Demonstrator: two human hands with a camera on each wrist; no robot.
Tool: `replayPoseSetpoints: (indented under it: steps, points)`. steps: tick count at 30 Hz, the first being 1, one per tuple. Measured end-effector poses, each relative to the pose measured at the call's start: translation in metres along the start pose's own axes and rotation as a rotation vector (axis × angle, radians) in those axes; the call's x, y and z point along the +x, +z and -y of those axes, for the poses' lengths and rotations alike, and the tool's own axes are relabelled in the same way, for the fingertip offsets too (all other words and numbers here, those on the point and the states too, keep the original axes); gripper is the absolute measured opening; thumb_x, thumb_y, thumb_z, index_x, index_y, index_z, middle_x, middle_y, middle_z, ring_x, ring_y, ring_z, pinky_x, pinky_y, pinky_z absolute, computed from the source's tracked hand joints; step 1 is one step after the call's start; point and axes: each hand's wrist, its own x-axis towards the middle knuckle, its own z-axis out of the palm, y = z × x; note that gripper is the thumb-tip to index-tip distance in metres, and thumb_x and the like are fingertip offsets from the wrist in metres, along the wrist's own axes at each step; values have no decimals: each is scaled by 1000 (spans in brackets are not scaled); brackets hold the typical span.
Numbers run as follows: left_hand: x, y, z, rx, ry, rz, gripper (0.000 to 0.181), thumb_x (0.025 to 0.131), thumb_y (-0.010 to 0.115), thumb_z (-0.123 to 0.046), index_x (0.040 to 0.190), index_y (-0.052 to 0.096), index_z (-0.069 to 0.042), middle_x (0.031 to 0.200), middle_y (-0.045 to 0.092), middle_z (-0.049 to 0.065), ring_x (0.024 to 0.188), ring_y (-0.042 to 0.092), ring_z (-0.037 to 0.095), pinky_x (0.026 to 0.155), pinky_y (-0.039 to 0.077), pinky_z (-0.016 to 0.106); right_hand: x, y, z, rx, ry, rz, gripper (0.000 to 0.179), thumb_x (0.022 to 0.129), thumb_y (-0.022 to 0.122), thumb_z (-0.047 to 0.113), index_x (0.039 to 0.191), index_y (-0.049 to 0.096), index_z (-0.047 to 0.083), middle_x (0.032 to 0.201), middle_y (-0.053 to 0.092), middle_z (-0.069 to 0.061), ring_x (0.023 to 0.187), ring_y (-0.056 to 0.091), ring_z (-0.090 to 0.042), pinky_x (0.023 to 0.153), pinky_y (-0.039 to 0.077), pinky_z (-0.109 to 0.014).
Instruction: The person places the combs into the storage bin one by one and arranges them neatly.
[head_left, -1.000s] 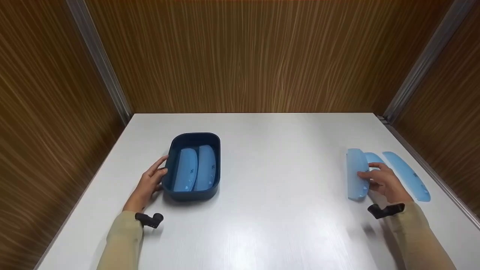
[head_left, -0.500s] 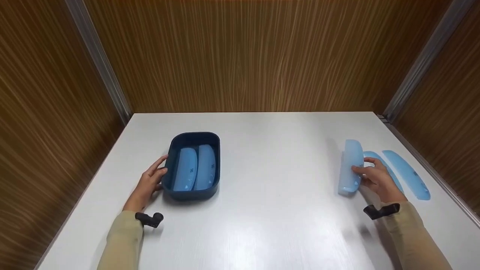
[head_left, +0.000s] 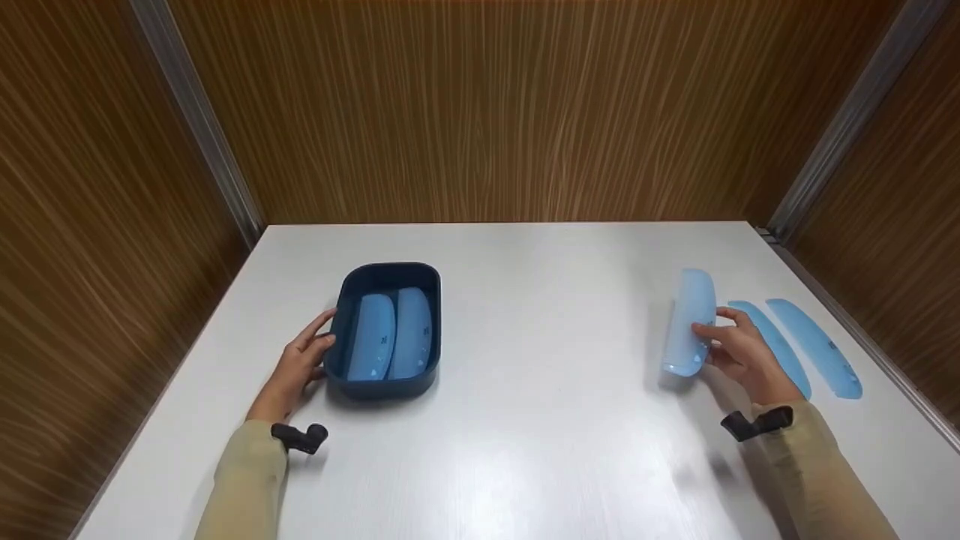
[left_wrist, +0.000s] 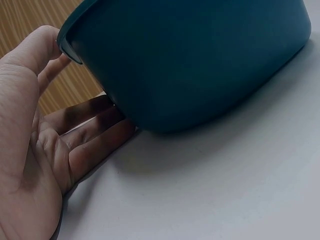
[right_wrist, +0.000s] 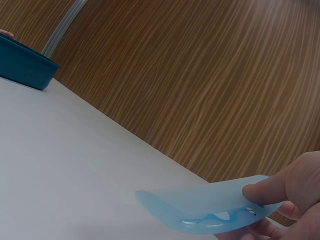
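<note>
In the head view my left hand (head_left: 295,371) rests against the left side of a dark blue rectangular tub (head_left: 387,390). The left wrist view has its thumb at the rim and the other fingers (left_wrist: 95,150) low against the outer wall. Two light blue curved plastic pieces (head_left: 372,337) lie side by side inside the tub. At the right, my right hand (head_left: 739,352) pinches a translucent light blue curved plastic piece (head_left: 690,319), thumb on its upper face. The right wrist view shows this piece (right_wrist: 200,202) bowed, printed near the thumb and held over the table.
Two more blue curved pieces, one nearer the hand (head_left: 780,352) and one farther right (head_left: 814,345), lie on the white table (head_left: 540,360). Wood-grain panels (head_left: 480,112) enclose the table at the back and sides.
My right hand has carried the blue curved piece leftward and slightly away from me, uncovering more of the nearer piece on the table. The left hand and tub have stayed put.
</note>
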Motion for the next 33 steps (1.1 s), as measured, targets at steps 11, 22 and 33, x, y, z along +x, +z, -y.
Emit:
replayPoseSetpoints:
  steps: [11,22,33]
  points:
    - [0,-1,1,15,-1,-1,52,96,51,-33,144,33,-36,143,38,10,125,43,26,87,45,36,-8,16,4,31,22,18,77,85,68,16,138,14,25,153,-3,-15,129,21,-32,100,29,-42]
    - [1,-2,2,16,-1,-2,52,95,52,-34,144,34,-36,143,39,9,123,45,26,83,47,33,-10,23,3,215,52,101,51,89,63,11,122,28,27,146,11,-10,120,31,-24,81,46,-32]
    - [1,0,2,3,-2,-2,54,95,53,-33,145,32,-34,147,33,9,127,40,28,89,44,38,-8,46,-5,364,87,175,46,91,58,5,119,27,25,132,27,-7,107,45,-21,84,46,-37]
